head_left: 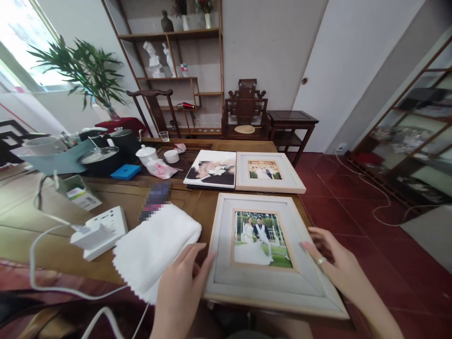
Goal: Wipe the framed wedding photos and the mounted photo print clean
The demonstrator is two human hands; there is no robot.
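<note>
A wooden picture frame [263, 285] with a pale wide border lies near the table's front edge, with a wedding photo [261, 240] in its middle. My left hand [181, 285] grips its left side, thumb on the border and the other fingers partly hidden. On the opposite side, my right hand [332, 259], wearing a ring, holds the right edge with its thumb on top. Beside my left hand is a folded white cloth [158, 249]. Behind the frame, a second picture frame [296, 175] lies against a photo album or panel [192, 173] with a blurred picture.
A white power strip [113, 226] with cables lies at left, near an open small box [77, 190]. Farther back are a blue box [125, 172], a lidded pan [100, 160] and a white teapot [146, 153]. A wooden chair [247, 108] stands beyond the table.
</note>
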